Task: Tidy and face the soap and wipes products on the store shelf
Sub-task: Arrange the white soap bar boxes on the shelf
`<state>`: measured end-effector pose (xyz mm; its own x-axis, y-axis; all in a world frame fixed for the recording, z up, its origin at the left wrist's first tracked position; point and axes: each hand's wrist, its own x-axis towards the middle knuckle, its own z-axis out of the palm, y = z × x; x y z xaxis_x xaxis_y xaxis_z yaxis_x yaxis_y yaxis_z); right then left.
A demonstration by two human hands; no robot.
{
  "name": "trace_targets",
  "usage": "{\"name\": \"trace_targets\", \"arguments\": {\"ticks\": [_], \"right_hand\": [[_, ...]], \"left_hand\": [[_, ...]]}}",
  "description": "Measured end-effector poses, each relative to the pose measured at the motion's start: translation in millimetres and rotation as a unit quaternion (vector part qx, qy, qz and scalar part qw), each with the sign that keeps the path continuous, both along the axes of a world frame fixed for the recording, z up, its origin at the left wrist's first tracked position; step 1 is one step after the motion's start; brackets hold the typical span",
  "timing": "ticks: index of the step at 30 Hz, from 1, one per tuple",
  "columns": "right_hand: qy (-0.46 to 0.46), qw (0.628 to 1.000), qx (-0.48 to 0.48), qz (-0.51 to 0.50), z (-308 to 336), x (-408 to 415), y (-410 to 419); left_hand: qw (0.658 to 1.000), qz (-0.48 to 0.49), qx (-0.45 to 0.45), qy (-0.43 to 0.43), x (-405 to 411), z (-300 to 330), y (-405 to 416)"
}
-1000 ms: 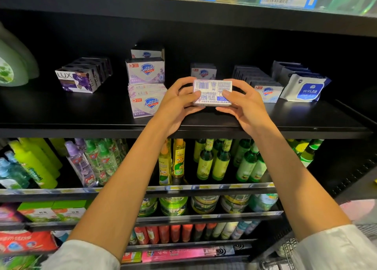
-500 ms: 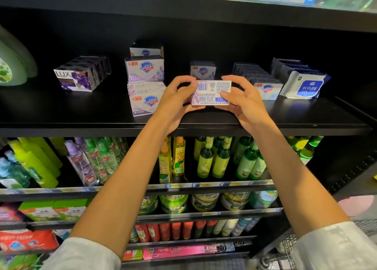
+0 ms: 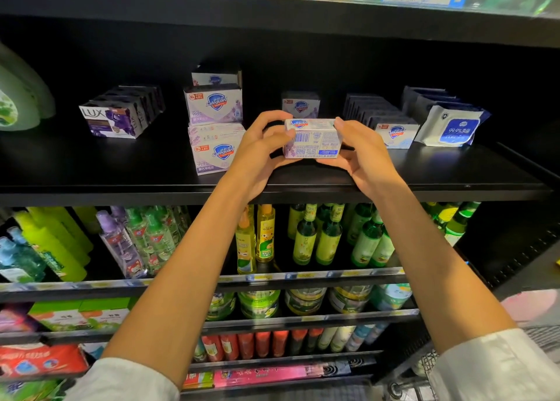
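A pale purple Safeguard soap box point(image 3: 312, 138) is held just above the black shelf point(image 3: 424, 176), its barcode side facing me and its logo face turned upward. My left hand point(image 3: 260, 149) grips its left end and my right hand point(image 3: 360, 155) grips its right end, fingers curled round it. To the left stands a stack of matching Safeguard boxes point(image 3: 213, 128). Another Safeguard box point(image 3: 300, 105) sits behind the held one. A row of Safeguard boxes point(image 3: 391, 132) and blue-and-white wipes packs point(image 3: 451, 126) lie to the right.
A row of purple LUX soap boxes point(image 3: 112, 120) sits at the left, with green-white refill pouches point(image 3: 18, 103) at the far left edge. Price tags line the shelf above. Lower shelves hold bottles and tins. A cart's wire corner point(image 3: 424, 370) shows at bottom right.
Both hands have tipped the soap box so its top logo face now shows, and brought it slightly lower toward the shelf. Everything else on the shelf is unchanged.
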<state>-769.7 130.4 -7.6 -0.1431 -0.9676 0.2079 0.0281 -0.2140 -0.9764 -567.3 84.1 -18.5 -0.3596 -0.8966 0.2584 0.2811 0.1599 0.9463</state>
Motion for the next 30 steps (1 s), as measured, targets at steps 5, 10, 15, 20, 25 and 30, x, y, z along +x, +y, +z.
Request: {"name": "trace_targets", "arguments": {"ticks": [5, 10, 15, 20, 25, 30], "right_hand": [[-0.015, 1.000, -0.016, 0.001, -1.2, -0.1, 1.2], [-0.020, 0.999, -0.028, 0.007, -2.6, -2.9, 0.0], [-0.006, 1.000, -0.021, 0.013, -4.8, -5.1, -2.1], [-0.040, 0.999, -0.001, 0.011, -3.0, -4.9, -5.1], [-0.035, 0.999, -0.012, 0.012, -4.3, -5.4, -5.8], [-0.034, 0.999, -0.031, 0.014, -7.5, -9.2, -5.4]], "left_hand": [[0.999, -0.005, 0.036, 0.016, -0.3, 2.4, 1.0], [0.997, -0.006, 0.074, 0.008, -4.2, 4.3, 1.5], [0.996, -0.003, 0.083, 0.023, -5.0, 3.1, 0.9], [0.997, -0.002, 0.071, 0.023, -4.7, 2.6, 0.7], [0.998, -0.010, 0.062, 0.027, -2.3, 1.8, 0.4], [0.997, -0.021, 0.057, 0.038, -1.3, 1.7, 2.4]]}}
